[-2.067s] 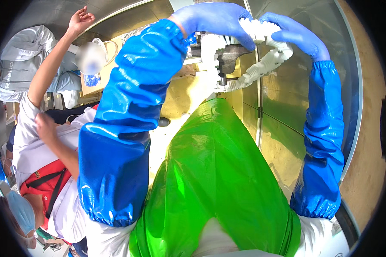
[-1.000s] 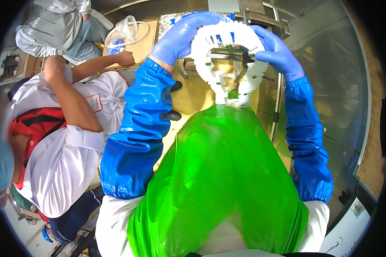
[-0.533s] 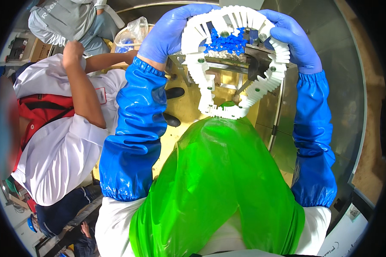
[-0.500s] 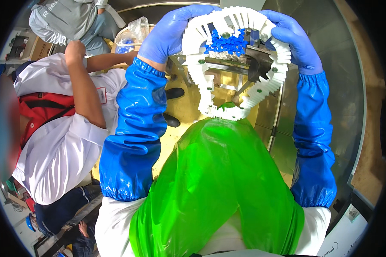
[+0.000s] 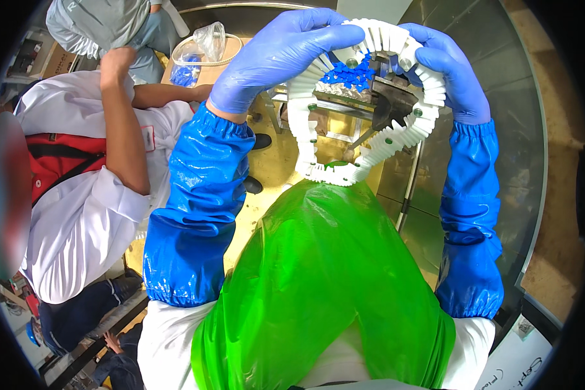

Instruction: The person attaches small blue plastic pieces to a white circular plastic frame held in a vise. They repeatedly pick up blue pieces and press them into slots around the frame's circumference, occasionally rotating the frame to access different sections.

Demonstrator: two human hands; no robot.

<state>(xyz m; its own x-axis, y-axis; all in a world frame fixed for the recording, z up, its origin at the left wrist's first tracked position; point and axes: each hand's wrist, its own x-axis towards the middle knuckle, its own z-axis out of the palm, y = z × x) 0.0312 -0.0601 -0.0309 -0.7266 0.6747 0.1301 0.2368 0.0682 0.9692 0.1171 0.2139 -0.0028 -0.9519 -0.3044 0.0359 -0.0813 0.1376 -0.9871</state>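
Up in front of me hangs a white loop of ribbed plastic links (image 5: 404,139) with green round studs, its lower end over my green apron (image 5: 325,260). My left hand (image 5: 273,62), in a blue glove, is closed on the loop's upper left, the thumb and fingers reaching across its top. At the upper right my right hand (image 5: 454,75), gloved too, grips the loop with the thumb in front and some fingers hidden behind. Through the loop I see a heap of small blue pieces (image 5: 350,75) with whitish pieces (image 5: 344,92) along its near side.
A co-worker in a white coat (image 5: 78,234) stands close on my left, arms bent forward. Beyond is a person in grey (image 5: 101,29). A round-rimmed container (image 5: 234,55) with a clear bag (image 5: 210,42) sits at the upper left. A dark metal panel (image 5: 494,84) rises at right.
My left hand has shifted right over the top of the loop, its fingers now stretched across the links. The loop has turned slightly, its studs sitting in different places.
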